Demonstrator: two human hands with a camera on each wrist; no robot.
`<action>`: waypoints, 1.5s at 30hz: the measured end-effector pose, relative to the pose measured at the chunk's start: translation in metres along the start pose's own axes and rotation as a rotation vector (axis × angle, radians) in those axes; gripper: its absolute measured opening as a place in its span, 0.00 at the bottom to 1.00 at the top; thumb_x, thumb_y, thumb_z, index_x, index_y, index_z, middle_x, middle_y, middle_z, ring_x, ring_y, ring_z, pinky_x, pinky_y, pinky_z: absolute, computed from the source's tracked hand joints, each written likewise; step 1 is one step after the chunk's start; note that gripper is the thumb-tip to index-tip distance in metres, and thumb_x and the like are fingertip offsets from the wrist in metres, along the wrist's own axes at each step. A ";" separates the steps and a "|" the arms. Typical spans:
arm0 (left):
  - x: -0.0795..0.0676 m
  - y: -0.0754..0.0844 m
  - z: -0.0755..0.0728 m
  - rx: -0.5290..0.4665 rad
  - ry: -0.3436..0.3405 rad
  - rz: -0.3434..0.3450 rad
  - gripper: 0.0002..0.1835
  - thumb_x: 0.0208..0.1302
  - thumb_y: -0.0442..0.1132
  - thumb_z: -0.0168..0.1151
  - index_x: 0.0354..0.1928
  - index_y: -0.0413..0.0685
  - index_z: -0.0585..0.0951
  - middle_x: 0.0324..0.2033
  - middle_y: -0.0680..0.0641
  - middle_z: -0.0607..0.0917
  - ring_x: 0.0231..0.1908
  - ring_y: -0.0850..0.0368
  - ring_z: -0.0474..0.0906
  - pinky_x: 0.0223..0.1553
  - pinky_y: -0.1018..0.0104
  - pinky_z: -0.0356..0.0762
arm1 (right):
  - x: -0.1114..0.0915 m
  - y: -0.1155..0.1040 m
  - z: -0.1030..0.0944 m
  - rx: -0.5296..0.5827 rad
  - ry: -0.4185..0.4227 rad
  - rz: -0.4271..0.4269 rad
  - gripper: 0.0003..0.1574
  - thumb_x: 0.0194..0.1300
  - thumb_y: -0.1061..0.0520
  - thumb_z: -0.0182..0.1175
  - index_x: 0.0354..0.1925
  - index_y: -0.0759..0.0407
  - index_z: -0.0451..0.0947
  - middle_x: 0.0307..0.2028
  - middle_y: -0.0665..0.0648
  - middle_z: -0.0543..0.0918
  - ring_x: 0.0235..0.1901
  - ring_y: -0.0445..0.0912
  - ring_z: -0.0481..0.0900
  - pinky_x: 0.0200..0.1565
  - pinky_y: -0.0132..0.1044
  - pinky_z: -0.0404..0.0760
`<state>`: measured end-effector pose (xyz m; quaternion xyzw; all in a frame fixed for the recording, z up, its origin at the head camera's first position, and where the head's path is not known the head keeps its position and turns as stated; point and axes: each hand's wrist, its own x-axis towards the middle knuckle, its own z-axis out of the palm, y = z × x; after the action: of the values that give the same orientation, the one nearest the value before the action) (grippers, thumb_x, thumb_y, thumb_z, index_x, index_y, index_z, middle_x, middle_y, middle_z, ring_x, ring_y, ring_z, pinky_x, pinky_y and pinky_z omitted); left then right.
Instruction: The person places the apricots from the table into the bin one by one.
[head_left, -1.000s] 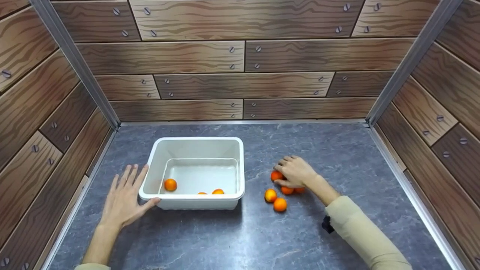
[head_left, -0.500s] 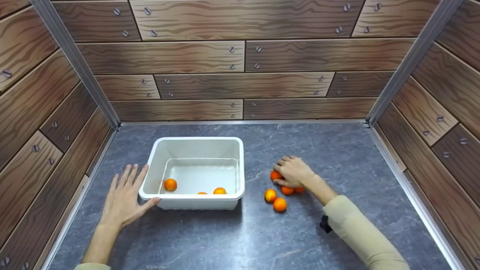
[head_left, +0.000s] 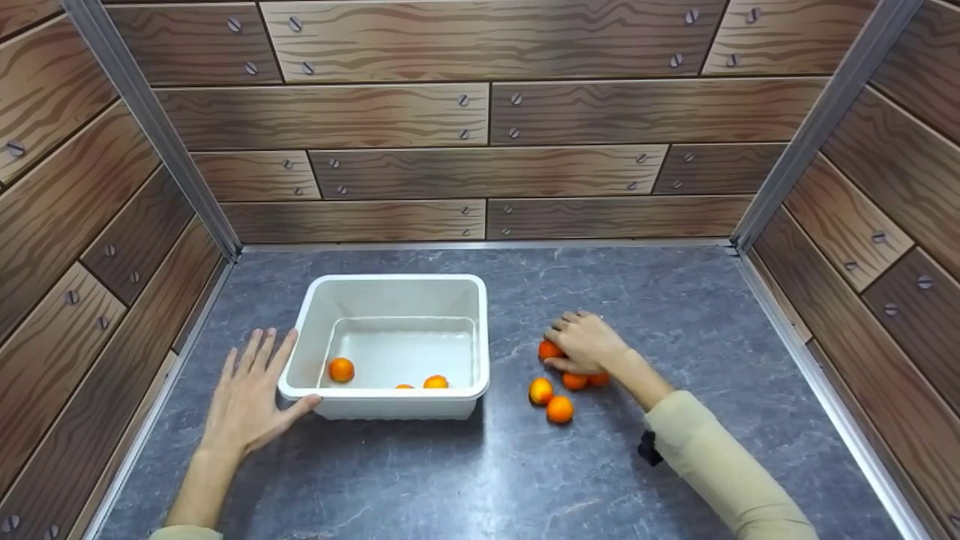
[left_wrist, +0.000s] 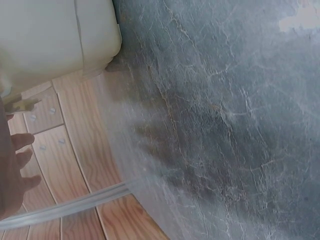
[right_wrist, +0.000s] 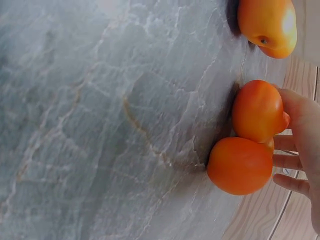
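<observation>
My left hand (head_left: 246, 409) has its fingers spread at the left side of a white plastic tub (head_left: 397, 405), the thumb at the near rim corner. Inside the tub lie a tomato (head_left: 341, 370) at the left and two more partly hidden by the near wall. My right hand (head_left: 589, 345) reaches palm-down over a cluster of orange-red tomatoes, its fingers and thumb curled round one tomato (head_left: 550, 350). Two others (right_wrist: 240, 166) sit beside the wrist in the right wrist view. Nearer to me, a yellowish tomato (head_left: 541, 391) and an orange one (head_left: 559, 409) lie together.
The grey marbled tabletop (head_left: 420, 480) is enclosed by wood-patterned walls (head_left: 480, 112) at the back and both sides. Metal strips (head_left: 817, 405) run along its edges. The tub's side (left_wrist: 55, 40) fills the upper left of the left wrist view.
My right hand and the tomato in its fingers have shifted very slightly left. A tomato at the tub's near right rocks a little. My left hand stays in place.
</observation>
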<state>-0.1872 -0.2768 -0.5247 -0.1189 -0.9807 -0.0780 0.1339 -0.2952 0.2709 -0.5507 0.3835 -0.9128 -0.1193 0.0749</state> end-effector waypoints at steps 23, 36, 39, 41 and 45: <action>0.000 0.000 0.000 -0.003 0.003 0.001 0.57 0.60 0.76 0.61 0.83 0.52 0.59 0.80 0.32 0.63 0.81 0.32 0.56 0.80 0.29 0.53 | 0.017 -0.010 -0.035 -0.038 0.169 0.007 0.29 0.70 0.34 0.64 0.52 0.56 0.84 0.47 0.59 0.90 0.50 0.57 0.88 0.54 0.53 0.89; -0.001 0.000 0.001 -0.012 0.023 0.012 0.57 0.60 0.75 0.61 0.83 0.50 0.60 0.80 0.32 0.64 0.81 0.32 0.57 0.80 0.30 0.52 | 0.023 -0.018 -0.058 0.029 0.308 0.005 0.30 0.72 0.32 0.62 0.53 0.54 0.86 0.48 0.56 0.91 0.48 0.55 0.88 0.52 0.50 0.89; -0.001 -0.001 0.001 -0.009 0.025 0.015 0.56 0.60 0.75 0.61 0.83 0.50 0.61 0.80 0.32 0.64 0.81 0.32 0.57 0.80 0.30 0.52 | 0.025 -0.019 -0.063 0.030 0.337 0.000 0.30 0.71 0.32 0.63 0.53 0.54 0.86 0.47 0.55 0.91 0.48 0.54 0.88 0.52 0.49 0.89; -0.001 -0.001 0.002 -0.009 0.026 0.015 0.56 0.60 0.75 0.61 0.83 0.50 0.61 0.79 0.32 0.64 0.81 0.32 0.57 0.80 0.30 0.52 | 0.026 -0.020 -0.068 0.027 0.343 -0.002 0.30 0.72 0.32 0.62 0.53 0.54 0.86 0.47 0.55 0.91 0.48 0.54 0.88 0.53 0.49 0.89; -0.001 -0.001 0.002 -0.009 0.032 0.016 0.56 0.59 0.74 0.62 0.83 0.50 0.61 0.79 0.32 0.65 0.81 0.32 0.58 0.80 0.30 0.53 | 0.028 -0.022 -0.075 0.028 0.364 -0.005 0.30 0.72 0.32 0.62 0.53 0.53 0.86 0.48 0.54 0.91 0.49 0.53 0.88 0.54 0.49 0.88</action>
<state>-0.1873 -0.2779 -0.5274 -0.1263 -0.9771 -0.0830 0.1496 -0.2820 0.2240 -0.4839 0.4021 -0.8847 -0.0355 0.2330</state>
